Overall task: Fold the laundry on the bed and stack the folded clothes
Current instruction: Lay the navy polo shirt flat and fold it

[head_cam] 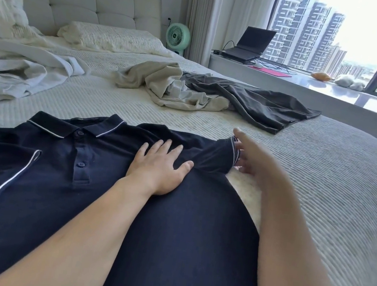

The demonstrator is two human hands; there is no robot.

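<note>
Navy polo shirt (55,185) spread front-up across the near side of the bed (328,166), collar toward the headboard; left hand (159,166) pressed flat on its chest, fingers (156,148) straight and slightly apart; right hand (252,156) at the white-trimmed cuff of the right-side sleeve (220,154), blurred, fingers loosely extended, touching the cuff edge, grip unclear; farther up the bed, unfolded: beige garment (167,84), dark grey garment (251,101) beside it, white clothes (12,71) at left.

no readable text anywhere, navy polo shirt (56,178) collar label too small to make out, laptop (247,44) screen dark, fan (178,35) badge illegible
</note>
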